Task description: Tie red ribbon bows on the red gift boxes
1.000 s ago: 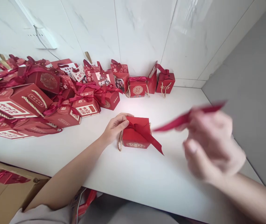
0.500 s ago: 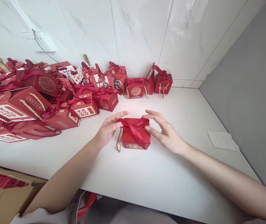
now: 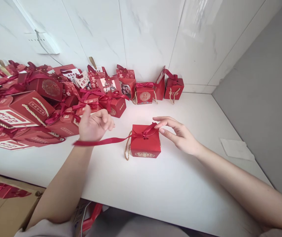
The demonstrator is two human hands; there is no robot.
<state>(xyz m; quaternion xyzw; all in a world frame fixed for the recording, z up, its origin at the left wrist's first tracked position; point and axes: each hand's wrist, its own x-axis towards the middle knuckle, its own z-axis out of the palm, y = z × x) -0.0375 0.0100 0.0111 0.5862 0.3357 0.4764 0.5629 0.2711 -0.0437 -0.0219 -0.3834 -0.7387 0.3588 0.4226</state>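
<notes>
A small red gift box (image 3: 146, 148) with gold print stands upright on the white table, with a gold cord handle at its left side. A dark red ribbon (image 3: 111, 141) is knotted on its lid; one long tail stretches left across my wrist. My left hand (image 3: 94, 124) is raised left of the box, palm turned up, fingers loosely bent and apart, with the ribbon tail passing below the palm. At the lid's right edge, my right hand (image 3: 177, 135) has its thumb and fingertips on the short raised part of the ribbon.
Many red gift boxes (image 3: 32, 108) with bows are piled at the left. Several more, including one with a round gold emblem (image 3: 144, 95), stand along the tiled wall. A white tissue (image 3: 237, 148) lies at the right. A cardboard carton (image 3: 2, 210) is at lower left.
My left hand has moved left and up away from the box, and the ribbon tail now extends left instead of hanging over the box front. My right hand stays by the lid.
</notes>
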